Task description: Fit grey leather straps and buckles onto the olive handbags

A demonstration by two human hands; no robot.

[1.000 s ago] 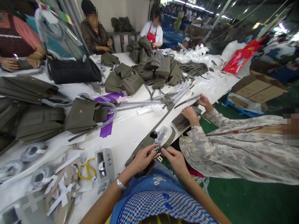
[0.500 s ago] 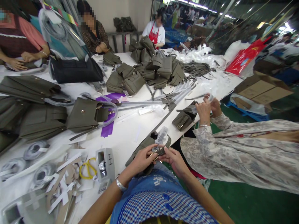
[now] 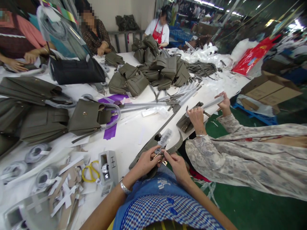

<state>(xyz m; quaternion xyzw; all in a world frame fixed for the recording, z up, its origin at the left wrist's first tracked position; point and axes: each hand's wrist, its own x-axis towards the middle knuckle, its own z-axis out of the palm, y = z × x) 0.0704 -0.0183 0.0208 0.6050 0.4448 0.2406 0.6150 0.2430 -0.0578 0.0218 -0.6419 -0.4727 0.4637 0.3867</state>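
Fingers [image 3: 154,149] of the left hand [image 3: 144,162] grip gold-coloured hardware [image 3: 157,155] at lower centre; the right hand [image 3: 177,163] pinches an olive strap [image 3: 177,147] between thumb and forefinger, just beside it. Guiding this from afar, I would steady the metal with the left and keep the strap flat, untwisted, with the right. I see the olive bag [image 3: 145,150], also lower centre, partly hidden by the left hand, on the white table's [image 3: 130,137] near edge; clear plastic wrap [image 3: 165,136] bunches near its top.

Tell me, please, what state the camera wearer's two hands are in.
Left hand: closed, holding a gold-coloured fitting.
Right hand: closed, pinching an olive strap.
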